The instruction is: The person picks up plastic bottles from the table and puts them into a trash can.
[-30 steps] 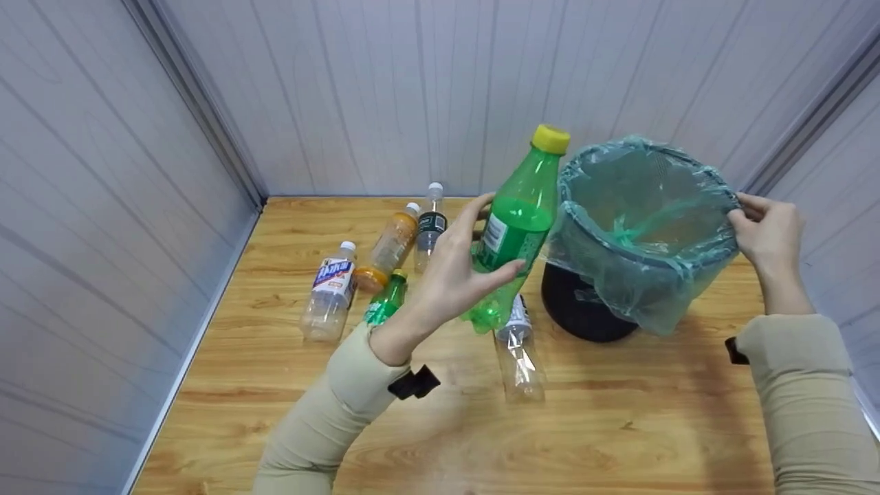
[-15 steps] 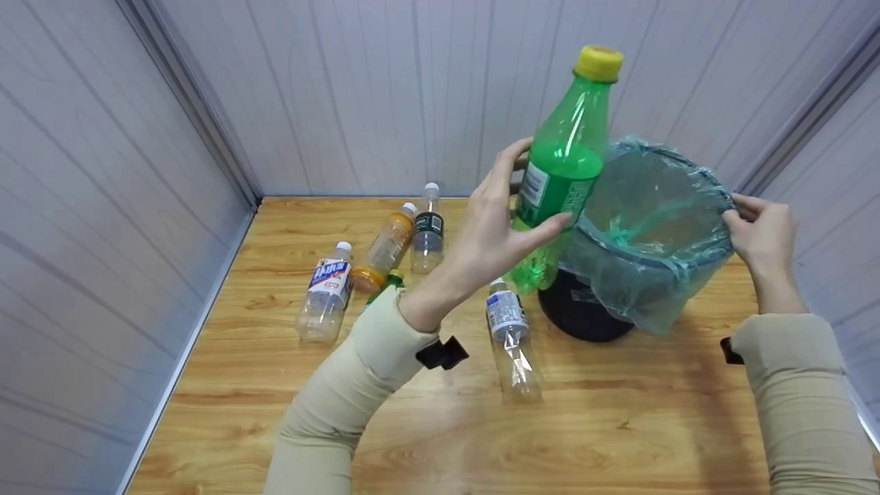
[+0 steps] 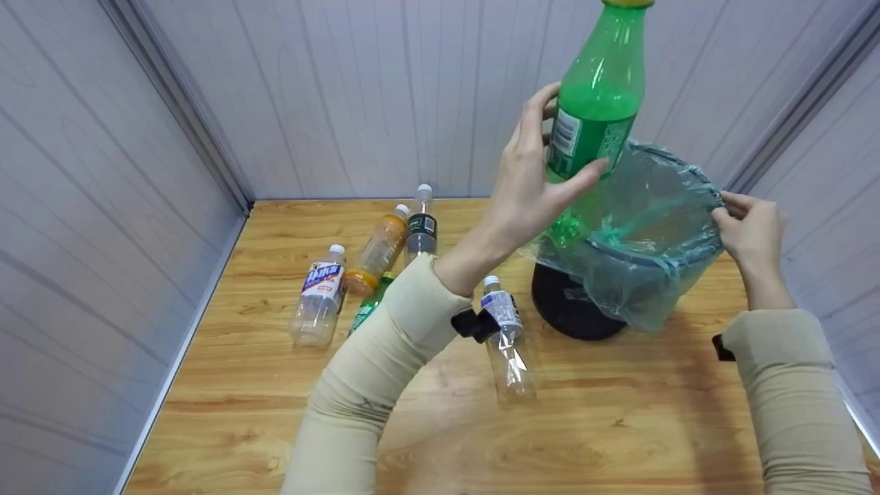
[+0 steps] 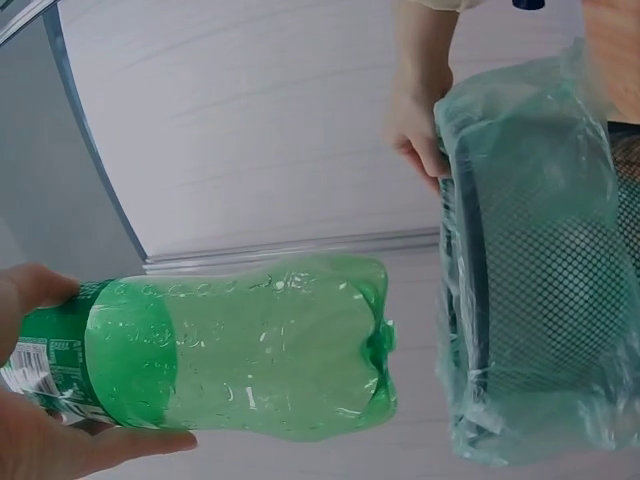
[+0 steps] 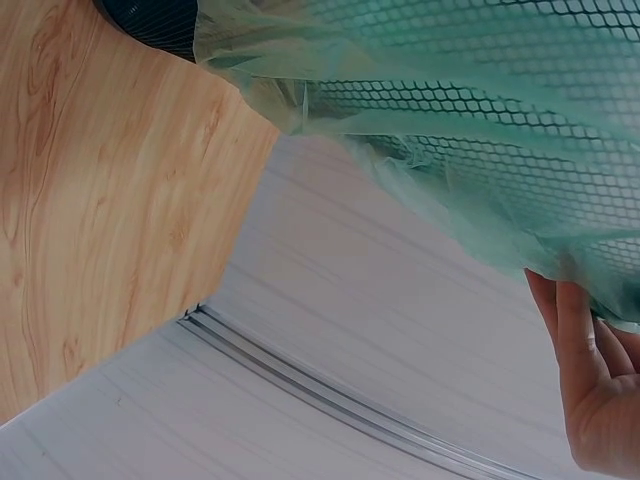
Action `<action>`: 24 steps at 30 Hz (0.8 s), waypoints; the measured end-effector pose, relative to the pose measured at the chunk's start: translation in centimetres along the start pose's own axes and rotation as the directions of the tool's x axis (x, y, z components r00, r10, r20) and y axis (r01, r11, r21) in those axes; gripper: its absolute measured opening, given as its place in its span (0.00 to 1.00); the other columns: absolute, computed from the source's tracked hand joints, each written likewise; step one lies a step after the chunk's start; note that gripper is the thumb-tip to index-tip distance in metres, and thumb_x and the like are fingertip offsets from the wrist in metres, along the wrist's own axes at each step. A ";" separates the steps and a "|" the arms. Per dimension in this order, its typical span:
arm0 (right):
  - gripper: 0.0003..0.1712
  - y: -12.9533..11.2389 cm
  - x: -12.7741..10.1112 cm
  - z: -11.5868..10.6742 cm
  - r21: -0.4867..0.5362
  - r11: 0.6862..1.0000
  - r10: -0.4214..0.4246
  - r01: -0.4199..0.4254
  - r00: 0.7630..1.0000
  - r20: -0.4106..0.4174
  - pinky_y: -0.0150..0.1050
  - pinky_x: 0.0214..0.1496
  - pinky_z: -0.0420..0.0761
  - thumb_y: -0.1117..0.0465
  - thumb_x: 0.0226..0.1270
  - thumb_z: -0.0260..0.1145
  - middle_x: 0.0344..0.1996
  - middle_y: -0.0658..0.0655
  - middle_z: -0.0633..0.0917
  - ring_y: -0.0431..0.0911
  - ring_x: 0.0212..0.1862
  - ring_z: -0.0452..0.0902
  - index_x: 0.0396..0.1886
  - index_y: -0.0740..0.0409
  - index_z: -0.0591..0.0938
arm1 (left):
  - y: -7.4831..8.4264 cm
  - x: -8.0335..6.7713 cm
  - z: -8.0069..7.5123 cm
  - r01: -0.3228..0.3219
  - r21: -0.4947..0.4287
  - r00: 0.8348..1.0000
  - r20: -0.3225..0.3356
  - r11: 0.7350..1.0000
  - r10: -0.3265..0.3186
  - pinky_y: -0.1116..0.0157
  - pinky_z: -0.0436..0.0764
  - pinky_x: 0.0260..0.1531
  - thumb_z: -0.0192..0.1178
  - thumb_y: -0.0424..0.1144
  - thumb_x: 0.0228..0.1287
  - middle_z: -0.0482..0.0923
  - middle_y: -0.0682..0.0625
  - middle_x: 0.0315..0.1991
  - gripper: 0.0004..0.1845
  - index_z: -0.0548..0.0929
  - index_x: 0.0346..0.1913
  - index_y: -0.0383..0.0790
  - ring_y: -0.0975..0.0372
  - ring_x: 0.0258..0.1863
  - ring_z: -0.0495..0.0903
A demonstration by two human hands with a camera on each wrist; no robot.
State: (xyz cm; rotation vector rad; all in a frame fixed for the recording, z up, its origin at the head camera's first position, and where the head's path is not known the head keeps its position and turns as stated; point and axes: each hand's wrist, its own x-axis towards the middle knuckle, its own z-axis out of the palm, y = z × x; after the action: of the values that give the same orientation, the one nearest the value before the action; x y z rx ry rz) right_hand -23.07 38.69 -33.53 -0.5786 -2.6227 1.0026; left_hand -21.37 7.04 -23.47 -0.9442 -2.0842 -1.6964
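Note:
My left hand (image 3: pixel 533 179) grips a green plastic bottle (image 3: pixel 598 117) round its label, holding it upright in the air at the near left rim of a trash can. The bottle's yellow cap is cut off by the top edge of the head view. In the left wrist view the bottle's base (image 4: pixel 370 345) points at the can and stands apart from it. The black mesh trash can (image 3: pixel 570 302) is lined with a translucent green bag (image 3: pixel 639 289) folded over its rim. My right hand (image 3: pixel 755 230) pinches the can's right rim through the bag.
On the wooden table (image 3: pixel 605 426) lie several bottles: one with a blue-white label (image 3: pixel 320 295), an orange-banded one (image 3: pixel 378 254), a dark-labelled one (image 3: pixel 421 227), a small green one (image 3: pixel 371 299) partly behind my sleeve, and a clear one (image 3: pixel 509 344). Panel walls (image 3: pixel 344 103) enclose the table.
My left hand has raised the green bottle up and to the right, from beside the trash can to above its near left rim. My right hand keeps its hold on the rim.

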 end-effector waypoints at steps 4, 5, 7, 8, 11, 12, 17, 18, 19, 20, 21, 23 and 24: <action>0.24 -0.1 0.0 0.2 -0.007 1.000 -0.011 0.011 1.000 -0.012 0.41 0.47 0.72 0.61 0.64 0.45 0.53 0.67 0.72 0.56 0.53 0.69 0.59 0.63 0.68 | -0.7 0.9 1.1 -0.021 -0.032 0.999 -0.041 0.999 0.020 0.75 0.67 0.47 0.64 0.37 0.51 0.62 0.44 0.54 0.40 0.51 0.62 0.37 0.65 0.50 0.66; 0.24 -0.1 0.0 0.2 -0.011 1.000 -0.013 0.013 1.000 -0.015 0.40 0.45 0.73 0.62 0.64 0.45 0.53 0.67 0.72 0.56 0.52 0.70 0.59 0.63 0.68 | -0.9 1.1 1.4 -0.028 -0.038 0.998 -0.049 0.999 0.026 0.75 0.67 0.47 0.64 0.37 0.52 0.61 0.44 0.54 0.40 0.51 0.62 0.37 0.65 0.50 0.66; 0.24 -0.2 0.0 0.2 -0.013 1.000 -0.017 0.016 1.000 -0.018 0.37 0.43 0.73 0.62 0.64 0.46 0.52 0.67 0.73 0.56 0.52 0.70 0.59 0.63 0.68 | -1.4 1.5 2.0 -0.038 -0.036 0.997 -0.063 0.999 0.036 0.75 0.67 0.47 0.63 0.37 0.52 0.61 0.43 0.54 0.40 0.50 0.62 0.37 0.65 0.51 0.65; 0.24 -0.2 0.0 0.2 -0.014 1.000 -0.018 0.018 1.000 -0.019 0.36 0.42 0.72 0.62 0.64 0.46 0.52 0.67 0.73 0.56 0.52 0.70 0.59 0.63 0.68 | -1.6 1.7 2.4 -0.041 -0.034 0.997 -0.070 0.999 0.038 0.75 0.66 0.47 0.63 0.38 0.52 0.60 0.43 0.55 0.40 0.50 0.62 0.37 0.65 0.51 0.65; 0.24 -0.3 0.0 0.1 -0.011 1.000 -0.022 0.021 1.000 -0.018 0.38 0.44 0.72 0.62 0.64 0.46 0.52 0.68 0.72 0.57 0.53 0.69 0.59 0.63 0.68 | -2.4 2.2 3.3 -0.037 -0.051 0.995 -0.092 0.998 0.032 0.76 0.66 0.47 0.63 0.37 0.52 0.60 0.43 0.54 0.40 0.49 0.62 0.37 0.66 0.51 0.65; 0.24 -0.3 0.0 0.1 -0.008 1.000 -0.021 0.021 1.000 -0.016 0.40 0.46 0.73 0.61 0.64 0.46 0.53 0.68 0.72 0.57 0.53 0.69 0.59 0.63 0.68 | -2.7 2.4 3.6 -0.034 -0.062 0.995 -0.099 0.997 0.028 0.76 0.66 0.48 0.63 0.36 0.52 0.60 0.44 0.55 0.40 0.49 0.62 0.37 0.66 0.51 0.64; 0.24 -0.3 0.0 0.1 -0.002 1.000 -0.014 0.014 1.000 -0.019 0.47 0.50 0.71 0.62 0.64 0.46 0.53 0.68 0.72 0.57 0.53 0.69 0.59 0.64 0.68 | -4.0 3.0 5.1 -0.009 -0.114 0.994 -0.113 0.993 -0.004 0.76 0.66 0.47 0.63 0.35 0.52 0.58 0.45 0.55 0.40 0.48 0.62 0.39 0.68 0.50 0.63; 0.23 -0.3 0.0 0.1 -0.002 1.000 -0.013 0.013 1.000 -0.020 0.47 0.50 0.71 0.62 0.64 0.46 0.53 0.68 0.72 0.57 0.53 0.69 0.59 0.64 0.68 | -4.3 3.1 5.5 -0.001 -0.112 0.994 -0.111 0.994 -0.012 0.76 0.66 0.47 0.63 0.35 0.52 0.58 0.45 0.55 0.40 0.48 0.62 0.39 0.68 0.50 0.63; 0.23 -0.3 -0.1 0.1 0.000 1.000 -0.014 0.014 1.000 -0.022 0.47 0.50 0.71 0.62 0.64 0.46 0.53 0.68 0.72 0.57 0.53 0.69 0.59 0.64 0.68 | -4.5 3.1 5.8 0.008 -0.102 0.994 -0.110 0.995 -0.019 0.76 0.66 0.47 0.63 0.36 0.52 0.58 0.45 0.55 0.40 0.48 0.62 0.40 0.68 0.50 0.63; 0.23 -0.2 -0.1 0.1 -0.003 1.000 -0.015 0.014 1.000 -0.024 0.47 0.50 0.71 0.62 0.64 0.46 0.53 0.68 0.72 0.57 0.53 0.69 0.59 0.64 0.68 | -4.7 3.2 6.1 0.012 -0.093 0.994 -0.107 0.996 -0.022 0.76 0.66 0.47 0.64 0.36 0.52 0.59 0.45 0.55 0.41 0.48 0.62 0.40 0.68 0.50 0.64; 0.23 -0.2 -0.1 0.1 -0.004 1.000 -0.019 0.019 0.999 -0.029 0.47 0.50 0.71 0.62 0.64 0.46 0.52 0.68 0.72 0.57 0.53 0.69 0.59 0.64 0.68 | -5.0 3.2 6.5 0.016 -0.086 0.994 -0.103 0.996 -0.024 0.76 0.66 0.46 0.64 0.37 0.51 0.59 0.45 0.55 0.41 0.48 0.62 0.40 0.68 0.50 0.64; 0.23 -0.2 -0.2 0.1 -0.006 1.000 -0.025 0.025 0.999 -0.033 0.46 0.50 0.71 0.62 0.65 0.46 0.52 0.68 0.73 0.57 0.53 0.69 0.59 0.64 0.69 | -5.5 3.2 7.2 0.019 -0.067 0.995 -0.097 0.998 -0.026 0.76 0.67 0.46 0.64 0.38 0.51 0.60 0.45 0.55 0.41 0.48 0.62 0.40 0.67 0.49 0.65; 0.23 -0.1 -0.2 0.1 -0.011 1.000 -0.029 0.029 0.999 -0.036 0.46 0.49 0.71 0.61 0.65 0.46 0.52 0.68 0.73 0.57 0.53 0.69 0.59 0.63 0.69 | -5.8 3.2 7.5 0.017 -0.056 0.995 -0.096 0.998 -0.023 0.76 0.66 0.46 0.65 0.38 0.51 0.60 0.45 0.54 0.41 0.49 0.62 0.40 0.67 0.49 0.65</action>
State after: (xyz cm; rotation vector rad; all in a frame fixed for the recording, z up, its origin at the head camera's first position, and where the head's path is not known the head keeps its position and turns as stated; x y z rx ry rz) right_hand -22.94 38.43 -33.52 -0.5543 -2.5985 0.9607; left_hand -26.21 14.58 -27.90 -0.8423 -2.0011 -1.7816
